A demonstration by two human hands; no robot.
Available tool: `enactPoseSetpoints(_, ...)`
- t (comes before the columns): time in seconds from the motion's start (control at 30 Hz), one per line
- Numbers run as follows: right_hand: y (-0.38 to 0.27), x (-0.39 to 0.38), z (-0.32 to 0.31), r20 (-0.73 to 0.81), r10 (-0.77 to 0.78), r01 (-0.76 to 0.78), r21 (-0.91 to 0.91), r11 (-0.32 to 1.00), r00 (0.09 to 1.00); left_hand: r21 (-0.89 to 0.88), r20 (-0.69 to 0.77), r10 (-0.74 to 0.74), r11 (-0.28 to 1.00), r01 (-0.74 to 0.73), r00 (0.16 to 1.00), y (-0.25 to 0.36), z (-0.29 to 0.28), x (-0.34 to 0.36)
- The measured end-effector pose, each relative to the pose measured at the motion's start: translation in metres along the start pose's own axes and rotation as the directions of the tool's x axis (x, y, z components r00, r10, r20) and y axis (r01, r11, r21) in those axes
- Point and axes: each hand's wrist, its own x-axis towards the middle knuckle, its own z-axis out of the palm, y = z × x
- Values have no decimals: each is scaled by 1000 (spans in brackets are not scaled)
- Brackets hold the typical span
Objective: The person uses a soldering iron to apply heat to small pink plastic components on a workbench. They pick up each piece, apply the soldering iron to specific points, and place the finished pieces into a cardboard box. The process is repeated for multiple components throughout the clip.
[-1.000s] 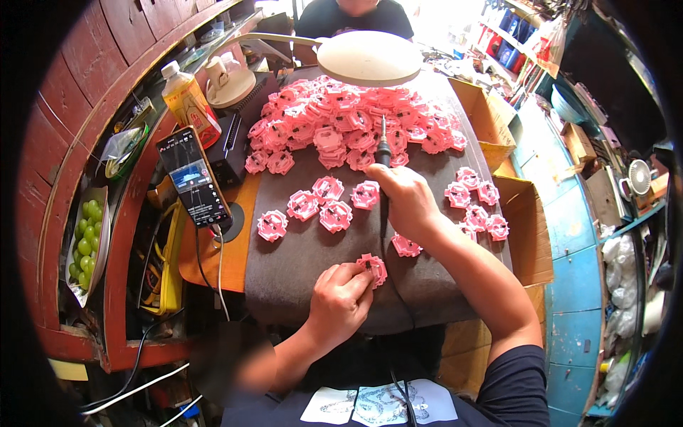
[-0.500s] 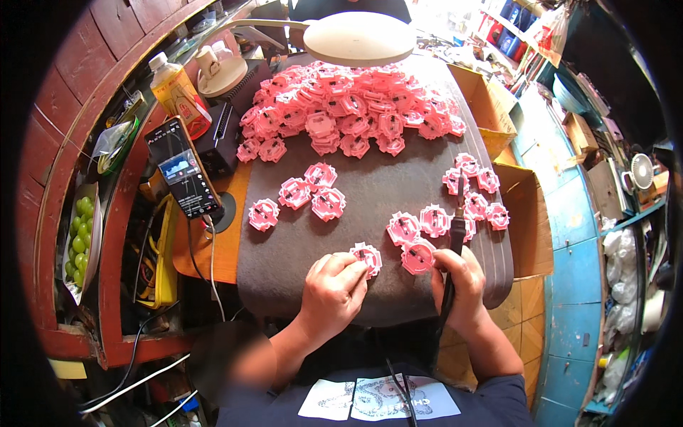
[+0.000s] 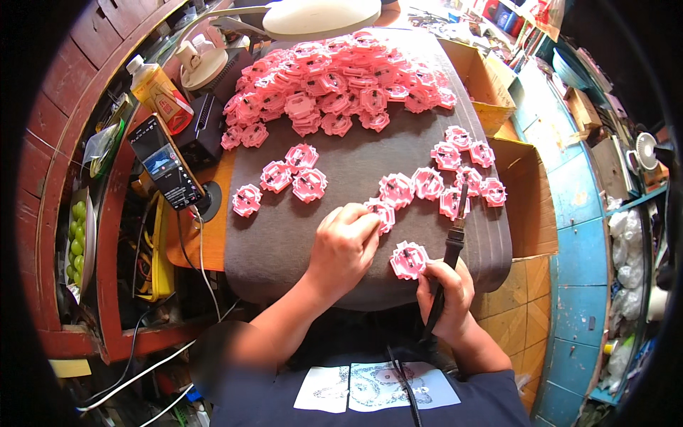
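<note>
My left hand (image 3: 343, 245) has its fingers closed at the edge of a pink plastic part (image 3: 384, 214), which lies beside other pink parts. In my right hand (image 3: 449, 293) is a black-handled soldering iron (image 3: 453, 249), its tip pointing away from me over the mat. The right thumb and fingertip also touch another pink part (image 3: 409, 260) near the mat's front edge. That part has a notched outline with small dark pieces inside. Several like it, such as this pink part (image 3: 396, 190), lie just beyond my hands.
A big heap of pink parts (image 3: 334, 85) covers the far side of the dark mat (image 3: 284, 242), under a white lamp (image 3: 320, 18). A phone (image 3: 167, 164) on a stand and a bottle (image 3: 160, 96) are at left. Cardboard boxes (image 3: 526, 192) stand at right.
My left hand has shifted its pink part rightward to the group. My right hand has drawn another pink part nearer to me, still holding the soldering iron. The whole view has tilted slightly.
</note>
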Motion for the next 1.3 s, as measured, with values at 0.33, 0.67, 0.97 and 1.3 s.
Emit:
enactPoseSetpoints(0.33, 8, 5, 20, 10, 49, -48, -34, 998, 999, -73, -45, 29, 997, -33, 999, 0, 14, 29)
enactPoseSetpoints(0.67, -1, 20, 50, 49, 4, -14, 216, 976, 999, -220, 121, 1, 975, 26, 993, 12, -27, -44)
enactPoseSetpoints(0.97, -3, 16, 47, 43, 157, -162, 215, 963, 987, -269, 134, -1, 963, 38, 991, 4, -25, -34)
enactPoseSetpoints(1.3, 2, 7, 46, 68, -200, 198, 41, 979, 977, -227, 100, -51, 971, 73, 994, 8, -25, -35)
